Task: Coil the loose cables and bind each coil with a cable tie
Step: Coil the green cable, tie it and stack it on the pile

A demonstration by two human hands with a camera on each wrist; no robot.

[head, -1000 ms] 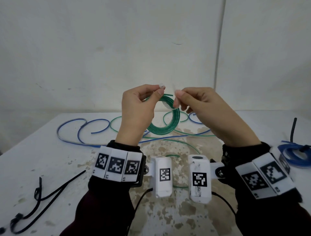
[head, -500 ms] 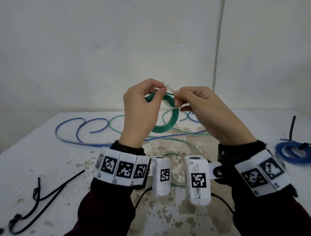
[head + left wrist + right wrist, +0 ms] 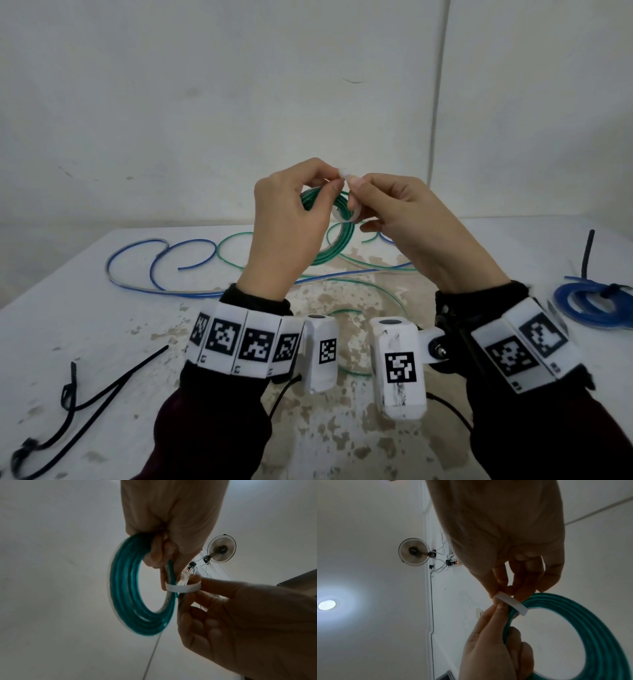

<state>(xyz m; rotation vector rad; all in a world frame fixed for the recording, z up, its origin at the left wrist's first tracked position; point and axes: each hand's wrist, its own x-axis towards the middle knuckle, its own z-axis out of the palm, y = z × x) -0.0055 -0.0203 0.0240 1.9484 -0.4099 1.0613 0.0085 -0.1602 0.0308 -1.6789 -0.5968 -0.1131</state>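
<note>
Both hands (image 3: 291, 219) (image 3: 411, 219) up, green coil (image 3: 130, 601) between, white tie (image 3: 181, 588) pinched.

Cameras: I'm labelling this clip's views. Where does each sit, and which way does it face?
Head: on the head, facing forward and down at the white table; shows both hands, marker wristbands.
Left wrist: along the left hand, looking upward; right hand enters.
Right wrist: along the right hand, looking upward; left hand below.
Shared: green coiled cable, white flat cable tie, wall fan.
</note>
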